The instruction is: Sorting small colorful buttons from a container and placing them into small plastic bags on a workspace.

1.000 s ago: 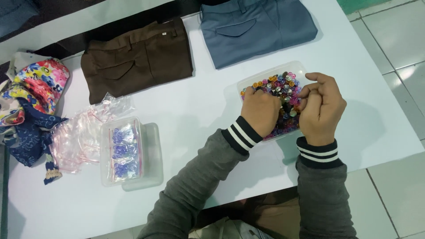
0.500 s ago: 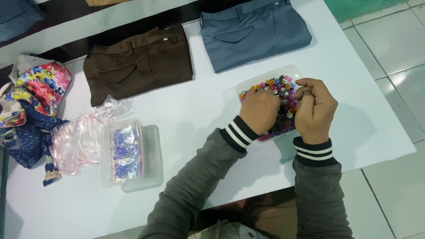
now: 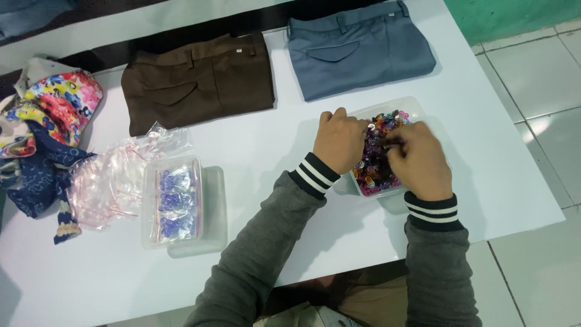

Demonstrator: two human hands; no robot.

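Observation:
A clear plastic tray (image 3: 409,106) full of small multicoloured beads (image 3: 376,162) sits on the white table (image 3: 278,151), right of centre. My left hand (image 3: 339,140) rests on the tray's left rim with its fingers curled over the beads. Over the tray's middle, my right hand (image 3: 417,160) has its fingers pinched down among the beads; whatever it pinches is too small to make out. Both arms wear grey sleeves with striped black-and-white cuffs.
A second clear box (image 3: 172,200) holding blue beads stands at the left, beside crumpled clear plastic bags (image 3: 109,181). Folded brown trousers (image 3: 196,82) and folded blue-grey trousers (image 3: 357,48) lie at the far side. Colourful floral cloth (image 3: 42,121) lies at the left edge. Tiled floor (image 3: 532,79) is on the right.
Both hands have stayed over the bead tray, the right fingers shifting slightly among the beads. The view has shifted a little; nothing else moved.

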